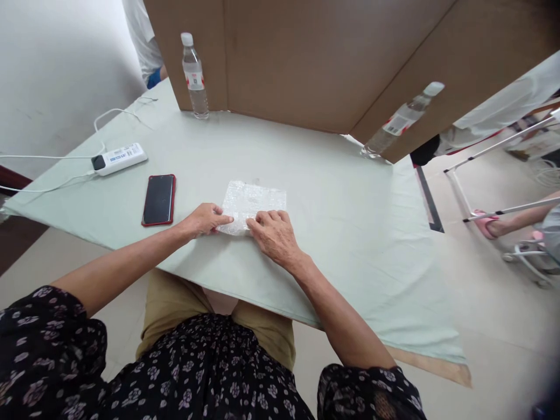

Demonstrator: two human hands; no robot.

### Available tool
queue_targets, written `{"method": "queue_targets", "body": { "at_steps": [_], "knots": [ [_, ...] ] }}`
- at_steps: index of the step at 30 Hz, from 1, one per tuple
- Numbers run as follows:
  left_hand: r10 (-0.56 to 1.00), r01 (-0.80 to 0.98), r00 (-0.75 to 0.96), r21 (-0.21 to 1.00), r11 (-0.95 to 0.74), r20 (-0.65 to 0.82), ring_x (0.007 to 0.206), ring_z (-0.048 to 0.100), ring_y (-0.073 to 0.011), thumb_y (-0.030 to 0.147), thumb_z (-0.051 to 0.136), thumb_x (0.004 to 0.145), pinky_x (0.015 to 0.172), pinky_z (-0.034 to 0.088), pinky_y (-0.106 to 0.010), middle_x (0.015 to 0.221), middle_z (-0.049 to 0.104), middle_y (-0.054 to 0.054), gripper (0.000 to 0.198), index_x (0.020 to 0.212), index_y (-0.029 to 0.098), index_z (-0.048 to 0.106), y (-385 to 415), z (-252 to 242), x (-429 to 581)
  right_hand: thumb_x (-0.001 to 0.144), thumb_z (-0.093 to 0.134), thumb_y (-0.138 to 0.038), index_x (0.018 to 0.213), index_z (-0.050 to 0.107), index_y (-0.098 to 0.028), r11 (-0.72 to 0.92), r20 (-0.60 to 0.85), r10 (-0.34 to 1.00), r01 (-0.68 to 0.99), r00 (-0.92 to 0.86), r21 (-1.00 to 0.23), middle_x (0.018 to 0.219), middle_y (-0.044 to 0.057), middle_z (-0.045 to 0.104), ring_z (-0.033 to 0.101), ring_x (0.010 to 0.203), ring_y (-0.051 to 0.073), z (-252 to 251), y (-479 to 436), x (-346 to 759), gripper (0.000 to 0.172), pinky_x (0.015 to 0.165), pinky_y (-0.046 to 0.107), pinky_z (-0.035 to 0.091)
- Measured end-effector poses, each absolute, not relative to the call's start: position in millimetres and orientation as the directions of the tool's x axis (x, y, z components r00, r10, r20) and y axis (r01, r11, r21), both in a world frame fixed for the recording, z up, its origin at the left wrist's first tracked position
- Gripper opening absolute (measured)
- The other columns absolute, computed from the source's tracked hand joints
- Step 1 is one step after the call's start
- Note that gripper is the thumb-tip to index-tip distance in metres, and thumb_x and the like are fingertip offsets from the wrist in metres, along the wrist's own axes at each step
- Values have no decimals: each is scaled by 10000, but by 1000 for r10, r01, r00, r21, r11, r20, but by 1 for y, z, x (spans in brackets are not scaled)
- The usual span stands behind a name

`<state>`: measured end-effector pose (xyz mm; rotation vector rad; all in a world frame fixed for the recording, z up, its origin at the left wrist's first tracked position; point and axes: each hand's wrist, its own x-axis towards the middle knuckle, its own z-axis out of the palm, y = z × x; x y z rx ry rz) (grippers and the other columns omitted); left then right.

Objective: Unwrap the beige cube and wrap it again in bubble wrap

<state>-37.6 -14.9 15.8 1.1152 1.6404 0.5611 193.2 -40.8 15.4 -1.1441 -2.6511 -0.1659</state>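
Note:
A small sheet of clear bubble wrap [256, 201] lies flat on the pale green tablecloth [332, 216], near the table's front edge. My left hand [205, 219] rests at its near left corner, fingers curled and pinching the edge. My right hand [275, 232] presses on the near edge of the sheet, fingers bent with their tips on the plastic. Both hands touch the same rolled or folded near edge.
A red-cased phone [158, 199] lies left of the sheet, a white power strip [119, 158] with cables beyond it. Two water bottles [195, 76] [400, 122] stand by a tall cardboard screen [332, 52]. Other people's clothing and a foot in a pink sandal [483, 220] show at the edges.

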Motion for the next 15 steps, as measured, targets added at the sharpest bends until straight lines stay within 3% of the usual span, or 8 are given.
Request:
{"method": "queue_targets", "body": {
  "at_steps": [7, 11, 15],
  "knots": [
    [813, 205, -160, 787, 582, -560, 408, 506, -109, 303, 875, 588, 387, 333, -252, 590, 622, 8, 451, 915, 180, 591, -24, 26, -26, 983, 524, -250, 1134, 613, -226, 687, 255, 697, 726, -670, 30, 1003, 78, 676, 498, 886, 233, 19, -39, 191, 177, 840, 399, 279],
    [809, 190, -96, 787, 587, -580, 410, 470, -87, 357, 864, 599, 370, 317, -229, 581, 589, 7, 363, 784, 166, 617, -28, 24, -26, 998, 484, -235, 1045, 640, -229, 701, 260, 674, 710, -691, 70, 989, 76, 666, 493, 874, 227, 16, -36, 191, 163, 842, 403, 271],
    [856, 218, -91, 828, 516, -510, 450, 460, -76, 274, 811, 600, 385, 324, -195, 556, 552, 28, 245, 643, 165, 595, -26, 21, -19, 1003, 473, -237, 1030, 654, -227, 702, 258, 668, 706, -698, 93, 987, 78, 666, 484, 869, 219, 16, -35, 191, 184, 853, 404, 264]
  ]
}}
